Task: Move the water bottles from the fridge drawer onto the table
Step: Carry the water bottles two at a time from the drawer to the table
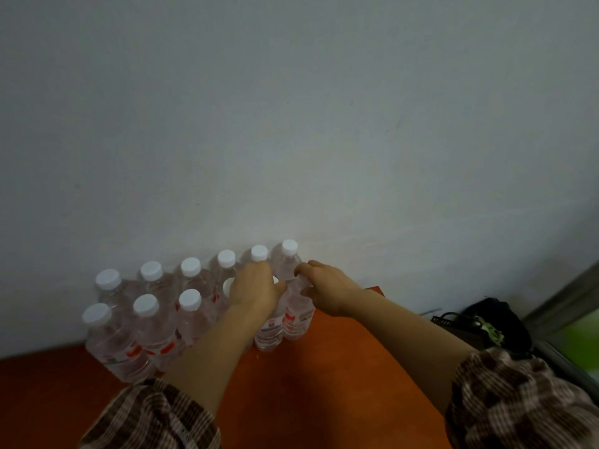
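Bottles (146,322) stand in two tight rows at the table (324,367) far edge, backed against the wall (291,124). Left hand (252,288) clamped over a front-row bottle (269,332), right hand (327,288) gripping the end bottle (296,319) by its neck. I judge this seats them flush.

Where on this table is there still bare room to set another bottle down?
Bare orange tabletop lies in front of the clear plastic water bottles with white caps, on the near side, and right of the rows up to the table edge. It is crowded along the white wall: two tight rows, where the left hand and right hand grip front bottles.
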### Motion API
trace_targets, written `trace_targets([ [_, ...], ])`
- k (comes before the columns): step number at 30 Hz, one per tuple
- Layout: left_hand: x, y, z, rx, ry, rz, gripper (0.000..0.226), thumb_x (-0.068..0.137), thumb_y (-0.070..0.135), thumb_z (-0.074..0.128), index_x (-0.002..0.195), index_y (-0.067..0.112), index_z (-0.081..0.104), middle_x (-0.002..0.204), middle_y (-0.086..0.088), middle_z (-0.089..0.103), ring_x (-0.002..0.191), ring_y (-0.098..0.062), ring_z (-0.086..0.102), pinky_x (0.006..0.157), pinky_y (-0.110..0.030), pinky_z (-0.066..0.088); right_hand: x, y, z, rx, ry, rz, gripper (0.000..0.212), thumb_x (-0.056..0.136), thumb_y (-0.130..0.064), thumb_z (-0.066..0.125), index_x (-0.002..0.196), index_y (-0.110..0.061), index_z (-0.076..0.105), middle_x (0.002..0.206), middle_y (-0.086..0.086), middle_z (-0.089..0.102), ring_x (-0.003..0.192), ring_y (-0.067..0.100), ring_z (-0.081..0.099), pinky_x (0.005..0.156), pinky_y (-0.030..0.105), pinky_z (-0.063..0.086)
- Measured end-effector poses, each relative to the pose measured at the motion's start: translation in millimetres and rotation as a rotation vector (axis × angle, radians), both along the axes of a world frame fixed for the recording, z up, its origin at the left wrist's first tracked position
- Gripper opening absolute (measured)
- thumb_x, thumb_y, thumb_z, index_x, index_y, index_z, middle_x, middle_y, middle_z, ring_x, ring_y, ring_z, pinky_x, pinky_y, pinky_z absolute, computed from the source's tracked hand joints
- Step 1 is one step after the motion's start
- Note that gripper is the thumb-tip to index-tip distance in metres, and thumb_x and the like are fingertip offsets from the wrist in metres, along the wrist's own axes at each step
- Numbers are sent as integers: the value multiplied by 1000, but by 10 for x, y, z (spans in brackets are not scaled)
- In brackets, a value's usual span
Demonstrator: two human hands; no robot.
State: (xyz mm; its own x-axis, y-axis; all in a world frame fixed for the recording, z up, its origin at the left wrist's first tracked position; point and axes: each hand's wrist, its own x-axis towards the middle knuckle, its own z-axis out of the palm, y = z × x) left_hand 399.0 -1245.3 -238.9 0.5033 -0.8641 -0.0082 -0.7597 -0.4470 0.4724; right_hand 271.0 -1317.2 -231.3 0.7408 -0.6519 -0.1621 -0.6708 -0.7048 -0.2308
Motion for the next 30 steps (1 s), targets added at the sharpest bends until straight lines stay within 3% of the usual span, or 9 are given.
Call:
trace_targets([
  [7,95,-4,-45,26,78,-48,13,84,19,63,75,10,64,66,-2,59,57,-12,53,47,-22,33,71,-46,35,48,-15,-78,42,94,-17,58,134,-10,46,130,15,54,115,32,54,94,39,44],
  [14,77,-6,-101,53,21,-64,11,88,17,57,78,14,56,69,1,56,58,-11,48,51,-22,34,46,20,-16,134,-131,-213,50,95,-19,56,140,-10,39,134,14,55,117,30,55,98,39,47],
  [17,67,43,-122,5,17,-92,6,89,14,55,86,12,60,79,-1,62,66,-14,54,57,-24,37,-24,42,-54,204,-144,-273,48,93,-16,57,136,-7,37,129,17,56,114,32,56,93,39,50],
  [24,-28,199,-84,0,-60,-80,30,98,12,42,127,15,50,114,-9,65,101,-26,63,75,-34,47,-246,185,-23,215,-117,-309,58,95,-20,58,143,-6,29,141,17,47,125,32,50,99,39,44],
  [27,-189,280,29,-35,-120,-92,35,99,15,42,134,18,43,111,-9,66,96,-26,65,73,-36,51,-429,298,54,192,-125,-302,65,94,-23,59,148,-10,25,148,14,41,132,31,45,106,40,42],
  [30,-496,319,118,-97,-145,-177,37,96,20,46,132,22,49,107,-6,67,93,-25,65,75,-40,55,-762,439,113,146,-127,-307,66,95,-25,57,150,-15,23,154,10,34,135,29,41,109,41,40],
])
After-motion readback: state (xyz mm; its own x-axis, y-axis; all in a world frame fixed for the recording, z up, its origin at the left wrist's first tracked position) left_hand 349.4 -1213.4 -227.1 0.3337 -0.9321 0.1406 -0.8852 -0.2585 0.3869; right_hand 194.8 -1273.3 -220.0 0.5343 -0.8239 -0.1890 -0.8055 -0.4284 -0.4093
